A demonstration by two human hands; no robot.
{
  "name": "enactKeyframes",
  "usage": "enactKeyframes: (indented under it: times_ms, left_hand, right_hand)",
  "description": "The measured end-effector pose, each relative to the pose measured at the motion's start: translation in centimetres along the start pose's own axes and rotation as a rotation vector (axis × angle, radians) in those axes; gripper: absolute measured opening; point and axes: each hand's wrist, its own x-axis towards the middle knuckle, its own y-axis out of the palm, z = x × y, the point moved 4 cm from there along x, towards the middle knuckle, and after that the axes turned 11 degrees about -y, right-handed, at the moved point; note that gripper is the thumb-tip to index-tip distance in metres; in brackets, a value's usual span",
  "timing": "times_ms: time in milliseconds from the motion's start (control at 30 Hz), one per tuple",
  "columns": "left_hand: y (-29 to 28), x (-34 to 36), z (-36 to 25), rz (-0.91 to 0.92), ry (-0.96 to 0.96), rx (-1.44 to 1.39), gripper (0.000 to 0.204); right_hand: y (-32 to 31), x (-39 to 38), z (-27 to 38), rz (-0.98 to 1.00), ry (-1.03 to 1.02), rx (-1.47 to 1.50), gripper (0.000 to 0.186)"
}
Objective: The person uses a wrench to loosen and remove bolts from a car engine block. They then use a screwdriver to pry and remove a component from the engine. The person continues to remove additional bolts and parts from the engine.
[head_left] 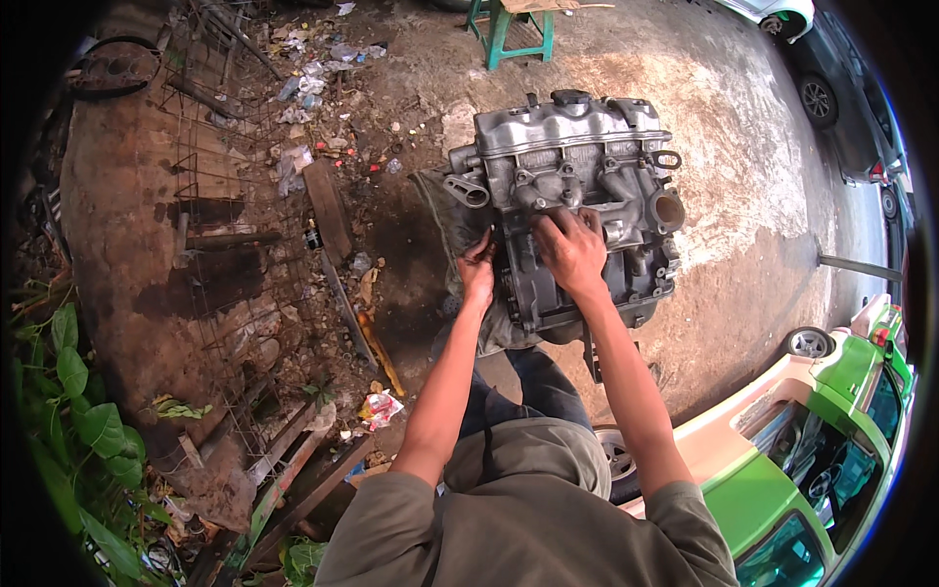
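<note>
A grey metal car engine (pixel 577 132) stands in front of me, with a ribbed cover and a dark round cap on top. My right hand (pixel 570 249) is against its near side at the cast manifold (pixel 618 210), fingers bent down and closed; their tips, and whatever they grip, are hidden. At the engine's left edge, my left hand (pixel 477 272) is closed with thumb and fingers together. Something small and dark may be at its fingertips, too small to make out. Above that hand, a metal bracket with a slot (pixel 467 192) sticks out from the engine.
Under the engine lies a dirty cloth sheet (pixel 437 210). Wooden planks (pixel 328 210), rusty wire mesh and litter cover the ground to the left. A green stool (pixel 518 37) stands beyond the engine. To the right are a green and cream car (pixel 753 479) and a dark car (pixel 831 98).
</note>
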Motion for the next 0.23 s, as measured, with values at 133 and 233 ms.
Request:
enactKeyframes:
  times_ms: [133,233]
  left_hand:
    - [0.10,-0.02,-0.05,-0.025,0.108,0.056,0.037]
    - [0.03,0.28,0.01,-0.048,0.106,0.099,0.033]
  right_hand:
    - [-0.03,0.13,-0.02,-0.039,-0.022,-0.017,0.026]
    - [-0.04,0.16,-0.07,-0.063,-0.041,-0.035,0.022]
